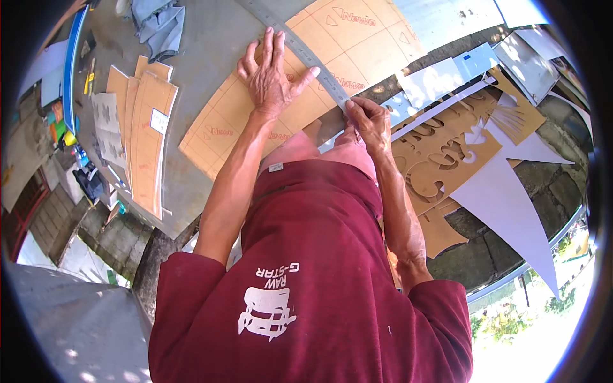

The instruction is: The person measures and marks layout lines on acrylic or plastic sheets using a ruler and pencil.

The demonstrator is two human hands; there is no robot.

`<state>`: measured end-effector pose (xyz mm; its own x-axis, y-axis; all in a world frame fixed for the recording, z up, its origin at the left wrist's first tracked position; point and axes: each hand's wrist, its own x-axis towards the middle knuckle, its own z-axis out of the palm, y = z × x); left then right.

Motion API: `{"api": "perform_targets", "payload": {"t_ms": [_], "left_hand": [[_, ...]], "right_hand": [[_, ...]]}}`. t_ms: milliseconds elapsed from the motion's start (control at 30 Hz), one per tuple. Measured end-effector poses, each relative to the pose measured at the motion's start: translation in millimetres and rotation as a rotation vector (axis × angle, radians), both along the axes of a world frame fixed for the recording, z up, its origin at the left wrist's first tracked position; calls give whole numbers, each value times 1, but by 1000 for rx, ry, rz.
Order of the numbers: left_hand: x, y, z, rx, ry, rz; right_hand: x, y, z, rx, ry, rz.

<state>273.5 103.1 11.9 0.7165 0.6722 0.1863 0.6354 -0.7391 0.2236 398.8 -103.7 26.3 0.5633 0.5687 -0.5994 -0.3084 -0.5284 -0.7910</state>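
Observation:
A brown sheet with red printed lines and lettering (223, 121) lies on the grey table (211, 38). Across it runs a long metal ruler (313, 59), slanting from the upper left down to the sheet's near edge. My left hand (271, 80) lies spread over the sheet, its fingertips and thumb at the ruler's edges. At the ruler's near end, my right hand (370, 124) is closed with thumb and fingers pinched together by the sheet's edge. Whatever sits between those fingers is too small to make out.
Brown and white strips (150, 121) lie stacked at the left of the table, with a grey cloth (156, 29) beyond. Cut-out brown letter panels (421, 159) and a pointed white piece (511, 198) are at the right. A yellow tool (90, 78) lies at far left.

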Motion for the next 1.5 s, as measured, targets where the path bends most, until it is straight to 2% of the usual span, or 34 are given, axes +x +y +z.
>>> {"api": "perform_targets", "payload": {"t_ms": [1000, 1200, 1500], "left_hand": [[-1, 1, 1, 12, -16, -25], [-1, -1, 3, 2, 3, -25], [2, -1, 5, 16, 20, -31]], "right_hand": [[0, 0, -1, 27, -29, -10], [-4, -2, -12, 110, 31, -57], [0, 0, 0, 35, 36, -16]]}}
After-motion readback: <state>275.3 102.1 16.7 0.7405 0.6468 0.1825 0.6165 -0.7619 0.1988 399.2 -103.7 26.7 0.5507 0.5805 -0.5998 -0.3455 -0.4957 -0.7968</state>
